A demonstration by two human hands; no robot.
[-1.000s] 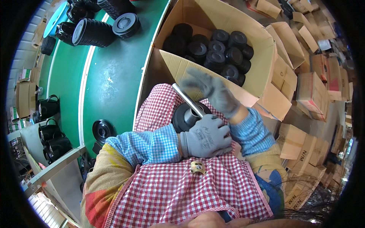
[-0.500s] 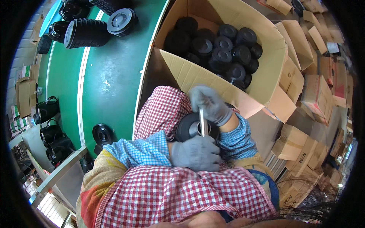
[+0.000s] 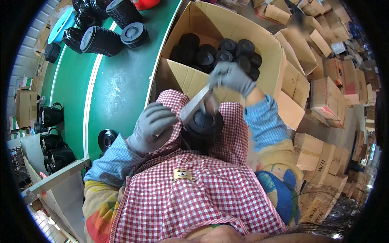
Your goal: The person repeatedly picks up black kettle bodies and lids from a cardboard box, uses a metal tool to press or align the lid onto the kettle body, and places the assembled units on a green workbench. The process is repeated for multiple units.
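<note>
A black round lidded part (image 3: 202,123) stands upright between my knees on the checked apron. My right hand (image 3: 233,77), in a grey glove, is closed on the upper end of a flat silver-grey bar (image 3: 195,104). The bar slants down to the left over the part's top and is blurred by motion, so its exact kind does not show. To the left of the part, my gloved left hand (image 3: 154,126) is raised with loosely curved fingers, holding nothing that I can see and apart from the bar.
Ahead, an open cardboard box (image 3: 184,75) holds several black round parts (image 3: 204,58). At left is a green table (image 3: 121,89) with stacked black lids (image 3: 99,40), a blue basin (image 3: 61,25) and a black round piece (image 3: 107,139). Cartons (image 3: 312,150) pile up at right.
My left hand has let go of the bar and moved left. My right hand has risen to the right with the bar, which is now tilted. The box sits lower behind my right hand.
</note>
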